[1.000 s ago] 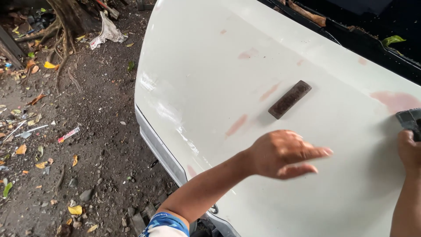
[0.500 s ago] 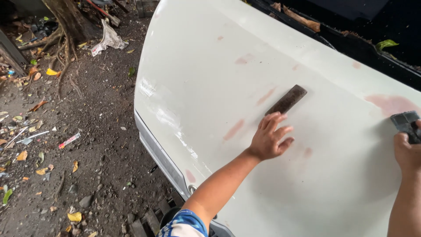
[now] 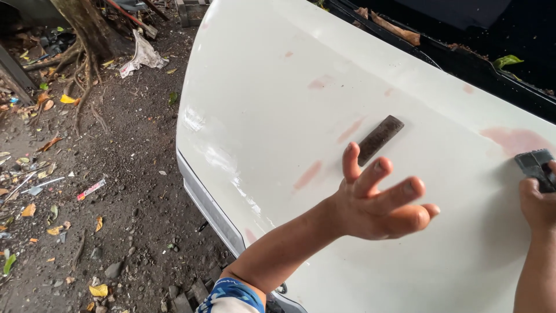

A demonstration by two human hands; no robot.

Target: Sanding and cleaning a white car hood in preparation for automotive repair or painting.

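Gravelly dirt ground [image 3: 116, 191] strewn with dry leaves, scraps and tree roots [image 3: 81, 35] lies to the left of a white car panel [image 3: 278, 116], glossy and marked with pinkish filler patches [image 3: 515, 139]. A dark rectangular sanding block [image 3: 380, 139] lies flat on the panel, at a slant. The left hand [image 3: 379, 203] hovers just below it, fingers [image 3: 373, 177] released and spread, one fingertip near the block's lower end but not clearly touching. At the right edge the right hand [image 3: 538, 203] grasps a grey block [image 3: 536, 165] pressed against the panel beside the largest patch.
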